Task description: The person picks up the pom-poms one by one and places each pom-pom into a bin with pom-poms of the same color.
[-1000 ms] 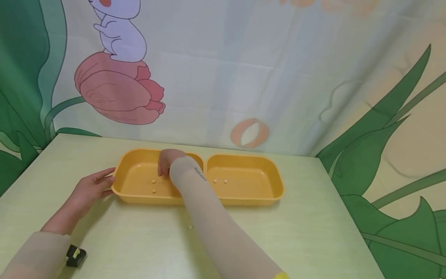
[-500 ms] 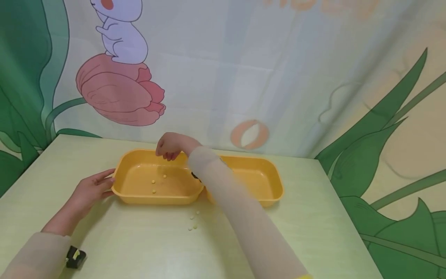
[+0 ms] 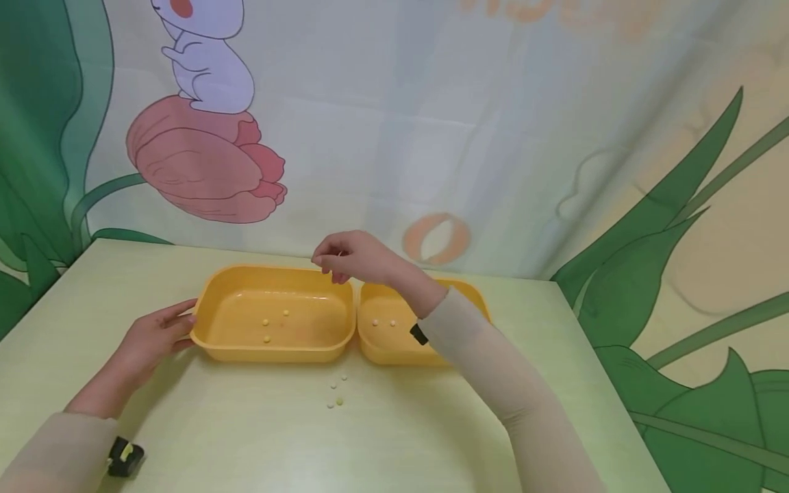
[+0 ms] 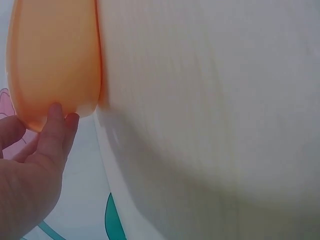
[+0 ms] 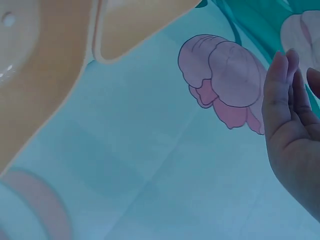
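My left hand (image 3: 153, 342) rests its fingertips on the end wall of the left yellow tray (image 3: 274, 354). In the left wrist view, the fingers of the left hand (image 4: 37, 172) lie fairly straight against the tray wall (image 4: 60, 55). My right hand (image 3: 360, 257) hovers above the back rims, near where the two trays meet. In the right wrist view the right hand (image 5: 290, 115) has its fingers extended and the thumb apart; nothing shows between them. Three small yellow balls, one a ball (image 3: 267, 339) near the front, lie in the left tray.
The right yellow tray (image 3: 388, 357), partly behind the right forearm, holds two whitish balls, one being a ball (image 3: 374, 322) at left. Several tiny balls, including a greenish ball (image 3: 340, 402), lie on the table (image 3: 246, 424) before the trays. A printed curtain (image 3: 345, 137) hangs behind.
My right hand has risen out of the left tray and moved right, its fingers loosening. A third yellow ball shows where that hand was. The left hand stays at the tray end.
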{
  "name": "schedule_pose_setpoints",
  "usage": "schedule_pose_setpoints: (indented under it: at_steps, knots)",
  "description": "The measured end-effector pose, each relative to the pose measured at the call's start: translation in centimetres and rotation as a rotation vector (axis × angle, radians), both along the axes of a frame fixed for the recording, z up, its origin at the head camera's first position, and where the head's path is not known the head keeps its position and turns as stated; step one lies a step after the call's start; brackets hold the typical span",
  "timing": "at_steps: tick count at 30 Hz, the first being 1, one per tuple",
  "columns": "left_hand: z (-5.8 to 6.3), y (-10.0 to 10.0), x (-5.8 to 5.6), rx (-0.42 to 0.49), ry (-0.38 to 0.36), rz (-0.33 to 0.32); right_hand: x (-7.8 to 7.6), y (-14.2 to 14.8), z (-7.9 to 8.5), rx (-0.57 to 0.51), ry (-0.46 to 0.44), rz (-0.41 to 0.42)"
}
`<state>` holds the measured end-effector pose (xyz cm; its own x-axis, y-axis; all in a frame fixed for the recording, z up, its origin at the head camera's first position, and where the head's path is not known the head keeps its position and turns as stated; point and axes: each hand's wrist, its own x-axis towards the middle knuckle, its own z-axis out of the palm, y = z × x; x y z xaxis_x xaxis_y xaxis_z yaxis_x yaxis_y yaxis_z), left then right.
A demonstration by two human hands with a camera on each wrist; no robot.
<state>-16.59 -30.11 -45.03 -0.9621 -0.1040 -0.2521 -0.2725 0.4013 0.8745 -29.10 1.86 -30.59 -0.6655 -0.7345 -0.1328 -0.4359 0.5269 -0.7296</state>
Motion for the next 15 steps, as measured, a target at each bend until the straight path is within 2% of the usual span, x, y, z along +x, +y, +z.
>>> schedule_pose_setpoints:
  at_steps: [4,8,15]
  knots:
    - [0.1,0.0,0.0,-0.004,-0.006,-0.002,2.2,2.8,-0.7,-0.049,-0.013,0.003]
    - [0.2,0.0,0.1,-0.001,0.001,-0.005,3.8,5.0,-2.5,-0.073,-0.047,-0.008]
    - [0.3,0.1,0.2,-0.012,-0.012,-0.002,6.1,7.8,-5.8,-0.008,-0.084,-0.036]
